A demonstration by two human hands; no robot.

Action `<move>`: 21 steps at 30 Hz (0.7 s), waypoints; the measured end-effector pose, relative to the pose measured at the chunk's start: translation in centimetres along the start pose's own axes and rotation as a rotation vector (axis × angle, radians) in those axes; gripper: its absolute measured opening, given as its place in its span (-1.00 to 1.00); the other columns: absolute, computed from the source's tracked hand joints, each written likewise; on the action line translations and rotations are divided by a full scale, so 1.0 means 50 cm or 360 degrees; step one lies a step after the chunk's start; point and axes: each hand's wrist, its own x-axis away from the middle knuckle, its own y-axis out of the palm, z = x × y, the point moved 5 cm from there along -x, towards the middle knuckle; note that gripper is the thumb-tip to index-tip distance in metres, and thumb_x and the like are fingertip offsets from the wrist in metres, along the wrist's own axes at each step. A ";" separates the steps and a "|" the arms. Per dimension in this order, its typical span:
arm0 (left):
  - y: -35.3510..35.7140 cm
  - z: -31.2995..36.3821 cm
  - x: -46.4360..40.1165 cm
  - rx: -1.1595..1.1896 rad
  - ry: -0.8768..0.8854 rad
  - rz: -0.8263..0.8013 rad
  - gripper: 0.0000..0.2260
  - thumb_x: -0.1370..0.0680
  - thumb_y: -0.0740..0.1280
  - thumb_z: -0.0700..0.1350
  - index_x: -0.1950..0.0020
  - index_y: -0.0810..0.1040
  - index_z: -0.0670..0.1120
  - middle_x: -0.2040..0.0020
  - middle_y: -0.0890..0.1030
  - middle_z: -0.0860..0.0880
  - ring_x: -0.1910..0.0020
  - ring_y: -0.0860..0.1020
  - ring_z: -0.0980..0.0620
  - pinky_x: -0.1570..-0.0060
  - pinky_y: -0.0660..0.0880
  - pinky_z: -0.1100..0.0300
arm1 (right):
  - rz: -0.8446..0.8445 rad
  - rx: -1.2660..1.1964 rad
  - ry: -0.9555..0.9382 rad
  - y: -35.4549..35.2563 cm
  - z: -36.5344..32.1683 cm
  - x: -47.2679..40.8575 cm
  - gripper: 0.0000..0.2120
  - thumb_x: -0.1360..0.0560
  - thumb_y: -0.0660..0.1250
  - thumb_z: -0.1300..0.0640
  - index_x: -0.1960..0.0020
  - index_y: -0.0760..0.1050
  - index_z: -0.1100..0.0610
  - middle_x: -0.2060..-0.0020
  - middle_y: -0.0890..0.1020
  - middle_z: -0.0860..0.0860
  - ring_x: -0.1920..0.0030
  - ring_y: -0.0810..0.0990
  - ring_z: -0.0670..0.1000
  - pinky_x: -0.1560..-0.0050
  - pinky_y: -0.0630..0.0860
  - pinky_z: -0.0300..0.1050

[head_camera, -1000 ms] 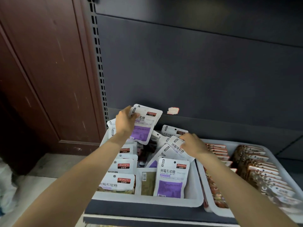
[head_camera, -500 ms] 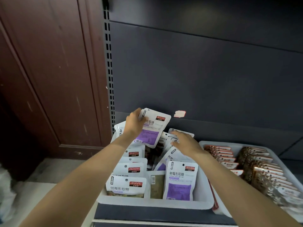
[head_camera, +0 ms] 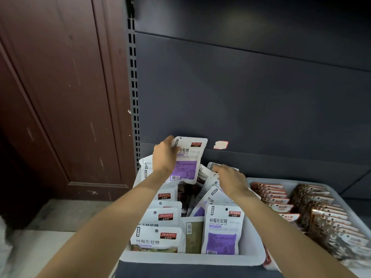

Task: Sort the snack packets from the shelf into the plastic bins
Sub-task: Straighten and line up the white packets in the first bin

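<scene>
Left hand [head_camera: 165, 157] gripping a purple-and-white packet [head_camera: 186, 163] by its left edge, held upright above the back of the left bin [head_camera: 192, 259]. Right hand [head_camera: 230, 180] palm down, fingers loosely spread and fairly straight, resting on loose packets [head_camera: 212, 194] leaning at the bin's back right. More packets in rows toward the near wall, one purple packet [head_camera: 221, 230] upright at front right. Right bin [head_camera: 341, 183] just beside, filled with brown packets [head_camera: 321, 213] in rows. Dark shelf panel [head_camera: 251, 93] behind; brown door [head_camera: 60, 97] to the left.

White-and-purple snack packet [head_camera: 185, 164] upright above white bin [head_camera: 192, 259] of similar packets [head_camera: 221, 229].
</scene>
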 end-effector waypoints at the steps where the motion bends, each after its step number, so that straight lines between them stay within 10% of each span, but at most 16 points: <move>1: 0.001 -0.003 0.000 0.0008 -0.0027 0.0025 -0.86 -0.55 0.27 -0.29 0.18 0.40 -0.12 0.28 0.56 -0.08 0.32 0.48 -0.06 0.36 0.35 0.19 | -0.0041 -0.0036 -0.0024 0.004 0.000 0.000 -0.58 -0.42 0.12 0.46 -0.11 0.40 0.04 -0.07 0.54 0.02 -0.04 0.54 0.13 0.21 0.34 -0.10; 9: 0.004 -0.013 -0.003 0.0013 -0.0090 0.0050 -0.84 -0.55 0.25 -0.31 0.20 0.37 -0.13 0.35 0.48 -0.03 0.43 0.38 0.05 0.50 0.23 0.27 | -0.0087 -0.0408 -0.0077 0.024 -0.021 -0.023 -0.54 -0.59 0.19 0.20 -0.45 0.25 -0.07 -0.27 0.53 -0.05 -0.25 0.51 0.05 -0.10 0.45 -0.04; 21: 0.004 -0.024 -0.002 -0.0056 -0.0143 0.0229 -0.84 -0.53 0.18 -0.35 0.21 0.32 -0.15 0.36 0.47 -0.10 0.38 0.37 -0.12 0.49 0.20 0.15 | -0.0204 -0.0068 -0.0346 0.034 -0.027 -0.010 -0.55 -0.53 0.12 0.39 -0.20 0.58 -0.02 -0.08 0.56 -0.01 -0.13 0.50 0.06 0.03 0.36 -0.14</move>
